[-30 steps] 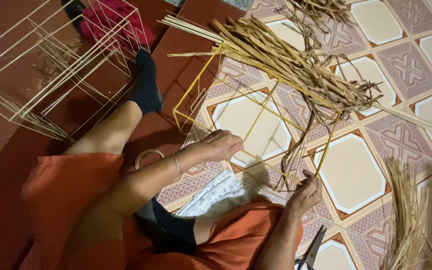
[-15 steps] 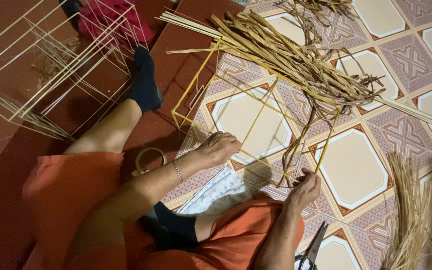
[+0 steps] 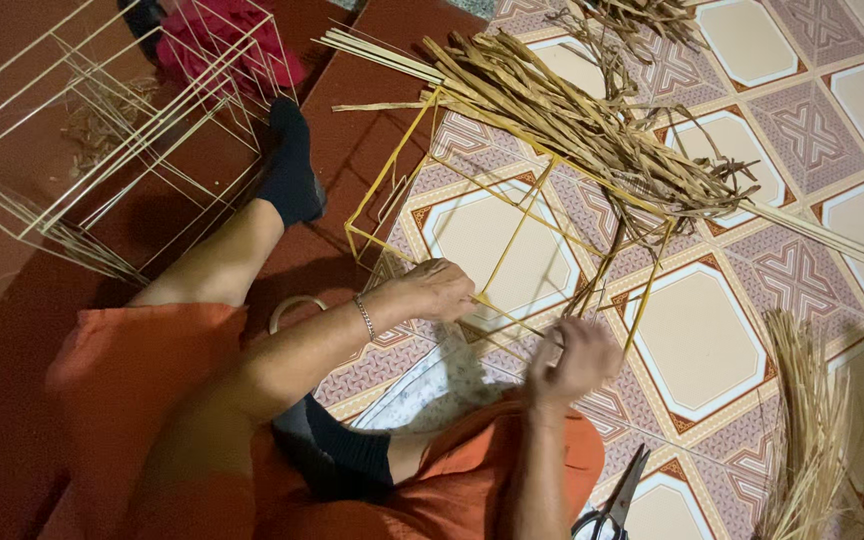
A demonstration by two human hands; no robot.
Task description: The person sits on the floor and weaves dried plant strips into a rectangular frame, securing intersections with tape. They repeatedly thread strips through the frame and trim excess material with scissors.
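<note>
- Your left hand (image 3: 439, 290) grips the yellow wire frame (image 3: 512, 215) — fingers curled over its lower bar.
- Your right hand (image 3: 574, 357) pinches a straw strand (image 3: 592, 275) at the frame, fingers closed.

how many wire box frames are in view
2 for sure: a yellow frame on the tiled floor under both hands, and a pale frame upper left on the red floor, which may be several nested together.

The wire frame (image 3: 512, 235) is standing on the floor (image 3: 702, 340) just beyond the fingers (image 3: 457, 300) of both hands. The bundle of straw (image 3: 592, 130) is lying across its far edge. The scissors (image 3: 612, 505) are lying behind the right fingers (image 3: 562, 350), and the loose straw (image 3: 812, 430) is lying to their right.
</note>
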